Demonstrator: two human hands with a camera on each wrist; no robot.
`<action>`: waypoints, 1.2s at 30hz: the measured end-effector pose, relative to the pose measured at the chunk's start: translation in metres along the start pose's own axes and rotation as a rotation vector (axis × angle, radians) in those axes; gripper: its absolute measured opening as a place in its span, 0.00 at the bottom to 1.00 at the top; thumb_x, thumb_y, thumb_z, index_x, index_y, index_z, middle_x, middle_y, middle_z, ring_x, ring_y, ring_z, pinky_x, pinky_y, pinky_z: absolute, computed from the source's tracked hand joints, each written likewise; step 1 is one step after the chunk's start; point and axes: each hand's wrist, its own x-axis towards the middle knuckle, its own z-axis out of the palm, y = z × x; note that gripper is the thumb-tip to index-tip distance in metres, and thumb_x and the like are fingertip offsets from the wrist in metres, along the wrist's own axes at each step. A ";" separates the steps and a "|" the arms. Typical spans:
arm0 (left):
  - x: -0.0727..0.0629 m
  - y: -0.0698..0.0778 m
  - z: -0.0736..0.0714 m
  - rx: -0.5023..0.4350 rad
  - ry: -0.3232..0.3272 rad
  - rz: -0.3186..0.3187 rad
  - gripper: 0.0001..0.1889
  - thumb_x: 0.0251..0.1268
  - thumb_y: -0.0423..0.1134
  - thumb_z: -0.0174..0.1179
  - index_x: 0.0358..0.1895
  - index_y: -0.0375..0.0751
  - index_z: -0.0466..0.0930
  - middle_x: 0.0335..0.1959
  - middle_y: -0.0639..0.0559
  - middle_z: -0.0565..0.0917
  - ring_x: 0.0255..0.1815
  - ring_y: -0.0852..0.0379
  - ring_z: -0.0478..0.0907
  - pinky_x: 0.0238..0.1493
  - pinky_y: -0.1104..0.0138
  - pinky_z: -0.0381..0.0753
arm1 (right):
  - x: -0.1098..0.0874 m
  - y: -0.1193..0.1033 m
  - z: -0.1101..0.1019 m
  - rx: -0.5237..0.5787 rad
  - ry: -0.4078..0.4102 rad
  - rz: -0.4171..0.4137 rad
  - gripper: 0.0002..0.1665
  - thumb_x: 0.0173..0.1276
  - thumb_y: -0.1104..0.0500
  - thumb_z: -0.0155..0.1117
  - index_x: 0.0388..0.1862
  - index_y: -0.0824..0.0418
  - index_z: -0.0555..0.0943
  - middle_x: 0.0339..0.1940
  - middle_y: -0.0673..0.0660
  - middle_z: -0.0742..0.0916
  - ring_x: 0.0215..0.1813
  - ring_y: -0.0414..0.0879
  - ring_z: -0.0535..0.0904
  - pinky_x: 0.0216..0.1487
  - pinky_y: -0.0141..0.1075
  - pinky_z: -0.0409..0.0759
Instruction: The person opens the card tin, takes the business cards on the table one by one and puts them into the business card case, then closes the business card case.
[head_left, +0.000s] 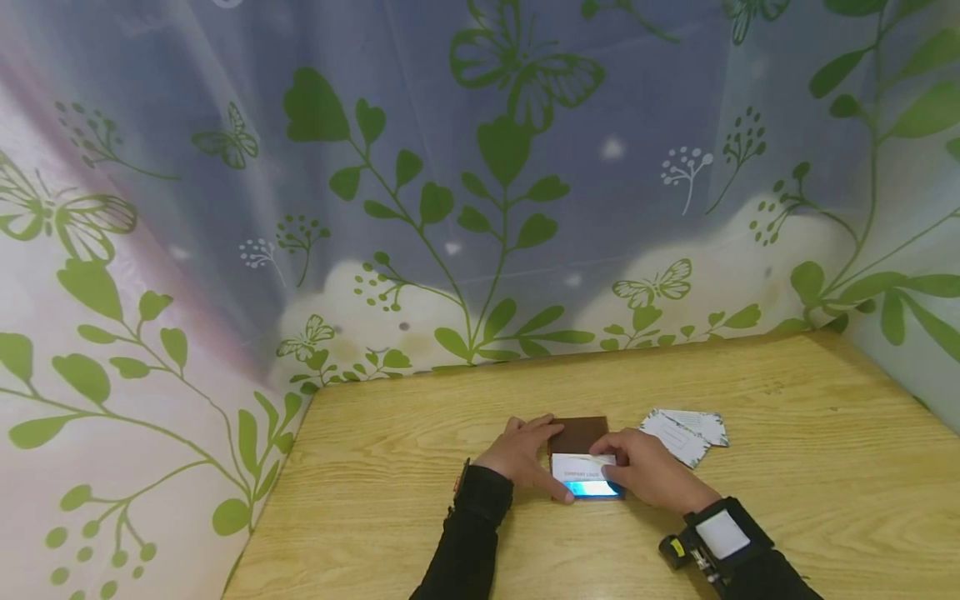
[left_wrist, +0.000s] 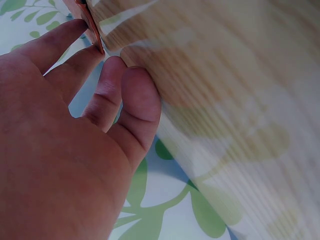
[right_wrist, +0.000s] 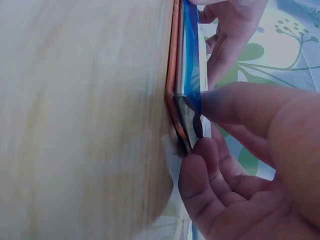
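A brown card holder (head_left: 579, 433) lies unfolded on the table, its orange-brown edge (right_wrist: 173, 60) showing in the right wrist view. On its near half is a white and blue business card (head_left: 573, 474) printed "COMPANY LOGO". My left hand (head_left: 521, 454) rests along the holder's left side, fingers extended over the upper part and thumb at the near left corner. In the left wrist view, two fingers of this hand touch the holder's edge (left_wrist: 94, 30). With thumb and curled fingers, my right hand (head_left: 648, 471) pinches the card's right end; the exact fingertip contact is partly hidden.
Overlapping white cards (head_left: 678, 442) with floral borders lie just beyond the right hand. The wood-grain table (head_left: 375, 500) is enclosed by a curtain (head_left: 420, 292) patterned with green leaves and butterflies, which meets its far edge.
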 end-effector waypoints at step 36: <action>0.001 -0.002 0.001 0.007 -0.007 -0.003 0.57 0.43 0.59 0.84 0.81 0.56 0.64 0.83 0.58 0.58 0.59 0.58 0.61 0.57 0.63 0.75 | -0.002 -0.004 0.002 0.008 -0.010 0.025 0.16 0.71 0.62 0.70 0.55 0.66 0.84 0.37 0.49 0.81 0.36 0.42 0.72 0.35 0.34 0.72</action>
